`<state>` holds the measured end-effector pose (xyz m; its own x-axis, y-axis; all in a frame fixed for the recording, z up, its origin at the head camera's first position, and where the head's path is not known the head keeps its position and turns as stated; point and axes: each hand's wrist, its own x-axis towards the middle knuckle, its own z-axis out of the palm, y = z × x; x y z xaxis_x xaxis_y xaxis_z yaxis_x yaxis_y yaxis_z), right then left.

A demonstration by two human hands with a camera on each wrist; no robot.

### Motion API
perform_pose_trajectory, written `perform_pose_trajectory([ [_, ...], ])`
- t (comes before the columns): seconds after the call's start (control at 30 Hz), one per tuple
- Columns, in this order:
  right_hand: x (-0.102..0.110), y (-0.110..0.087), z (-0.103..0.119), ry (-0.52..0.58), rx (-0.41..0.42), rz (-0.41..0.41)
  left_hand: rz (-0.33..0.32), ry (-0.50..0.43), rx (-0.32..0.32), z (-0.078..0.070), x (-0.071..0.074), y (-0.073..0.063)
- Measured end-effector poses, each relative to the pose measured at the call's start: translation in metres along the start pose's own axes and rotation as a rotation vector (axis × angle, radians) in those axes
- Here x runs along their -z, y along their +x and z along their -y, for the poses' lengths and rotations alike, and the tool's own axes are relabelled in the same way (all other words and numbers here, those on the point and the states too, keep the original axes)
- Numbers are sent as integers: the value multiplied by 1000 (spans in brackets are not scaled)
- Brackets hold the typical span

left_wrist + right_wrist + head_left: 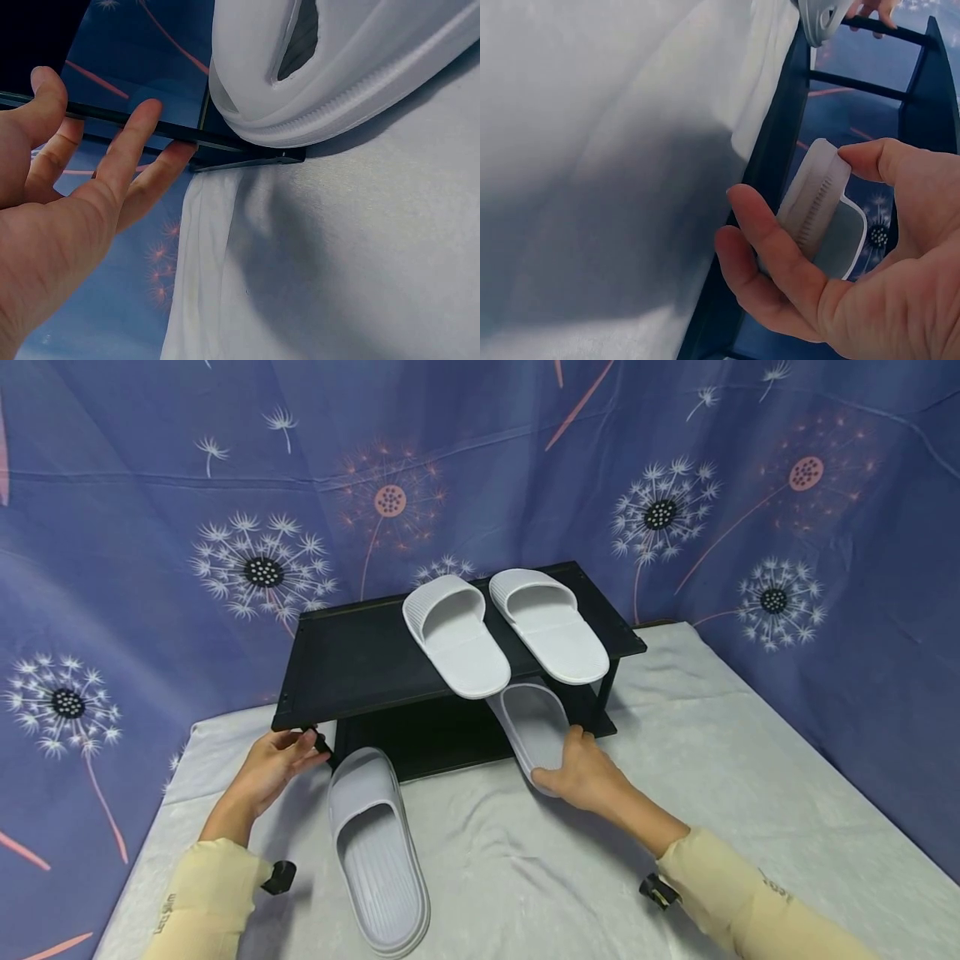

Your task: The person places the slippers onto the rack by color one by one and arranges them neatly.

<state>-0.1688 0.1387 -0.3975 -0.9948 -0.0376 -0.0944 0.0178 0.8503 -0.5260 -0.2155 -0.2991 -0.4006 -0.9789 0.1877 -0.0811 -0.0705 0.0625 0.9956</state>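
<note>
Pale yellow fabric sleeves flank a light grey ridged slipper, which partly blocks the left front of a black two-tier rack. The left hand touches the rack's thin side bar, fingers spread. The right hand pinches the heel of a matching grey slipper, partly under the top shelf (two white slippers overhang it).

Person's rocking pale-yellow sleeves with small dark lettering, a chunky black gadget by each cuff, hands bare.
</note>
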Motion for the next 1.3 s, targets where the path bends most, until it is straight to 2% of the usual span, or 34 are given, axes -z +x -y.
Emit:
perform_pose_trajectory([
  [0.5,2,21,-7,-43,-14,7,-9,13,-15,2,1,-1],
  [0.93,2,32,-13,-99,-21,-17,-15,54,-3,1,2,-1],
  [1.3,1,42,-17,-86,-18,-40,-27,70,9,-1,0,-2],
])
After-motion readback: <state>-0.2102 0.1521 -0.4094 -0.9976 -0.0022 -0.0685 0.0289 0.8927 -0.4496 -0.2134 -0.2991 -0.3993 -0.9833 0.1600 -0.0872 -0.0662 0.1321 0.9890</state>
